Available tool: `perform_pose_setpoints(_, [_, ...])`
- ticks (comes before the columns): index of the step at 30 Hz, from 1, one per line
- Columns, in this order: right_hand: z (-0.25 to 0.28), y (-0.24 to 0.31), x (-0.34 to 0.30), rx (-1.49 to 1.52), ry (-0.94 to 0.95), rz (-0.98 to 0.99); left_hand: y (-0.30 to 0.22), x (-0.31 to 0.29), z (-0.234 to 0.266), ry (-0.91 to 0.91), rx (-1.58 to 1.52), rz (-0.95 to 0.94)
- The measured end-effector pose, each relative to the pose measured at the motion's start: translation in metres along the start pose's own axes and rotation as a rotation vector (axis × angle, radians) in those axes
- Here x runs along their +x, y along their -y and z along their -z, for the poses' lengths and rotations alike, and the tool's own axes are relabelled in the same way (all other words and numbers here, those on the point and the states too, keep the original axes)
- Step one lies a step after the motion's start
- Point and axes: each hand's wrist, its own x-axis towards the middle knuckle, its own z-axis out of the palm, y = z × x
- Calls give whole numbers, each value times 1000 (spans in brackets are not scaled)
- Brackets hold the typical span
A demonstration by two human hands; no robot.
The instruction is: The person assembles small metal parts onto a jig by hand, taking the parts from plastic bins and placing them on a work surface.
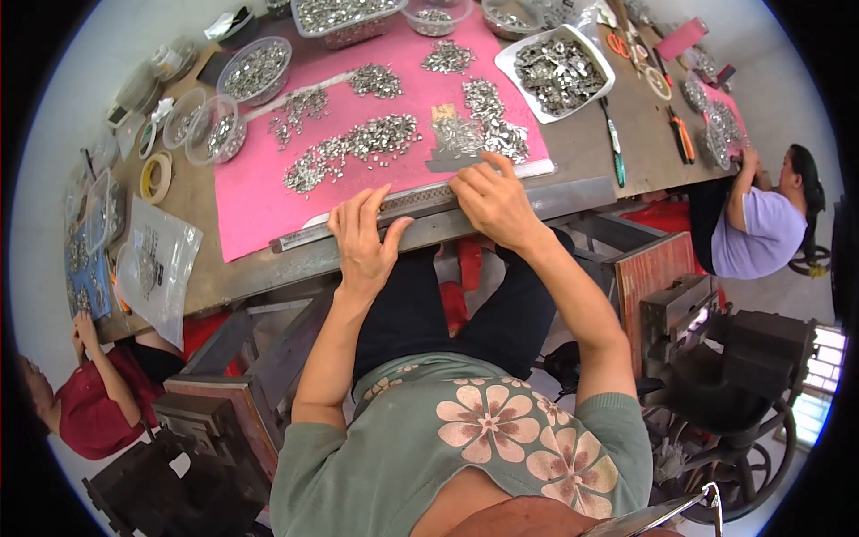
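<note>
A long metal bar with a row of small slots (419, 200) lies along the front edge of the table. My left hand (365, 240) rests at its left part, thumb held apart and fingers stretched over the bar. Farther right, my right hand (497, 202) is closed at the bar, fingertips bent down together; whatever is under them is hidden. Just beyond it lie a flat grey strip (447, 165) and a heap of small shiny metal pieces (506, 139). More such pieces (353, 148) are spread in piles on the pink mat (255, 210).
A white tray (506, 61) of metal parts stands back right, near a green-handled tool (618, 168) and orange-handled pliers (685, 143). Clear tubs (215, 157), a tape roll (157, 177) and a plastic bag (170, 259) lie left. People work at both sides, beside machines (716, 358).
</note>
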Motion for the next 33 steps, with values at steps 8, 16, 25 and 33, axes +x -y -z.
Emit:
perform_pose_setpoints(8, [53, -73, 40, -218, -350, 10, -1, 0, 0, -11, 24, -17])
perform_pose_setpoints(16, [25, -67, -14, -102, -111, -273, -10, 9, 3, 39, 19, 4])
perform_pose_setpoints(25, [12, -46, -24, -141, -136, -273, -26, 84, -39, 126, -69, -151])
perform_pose_setpoints(33, [9, -47, -28, -13, -111, -358, 0, 151, -86, 294, 12, -177])
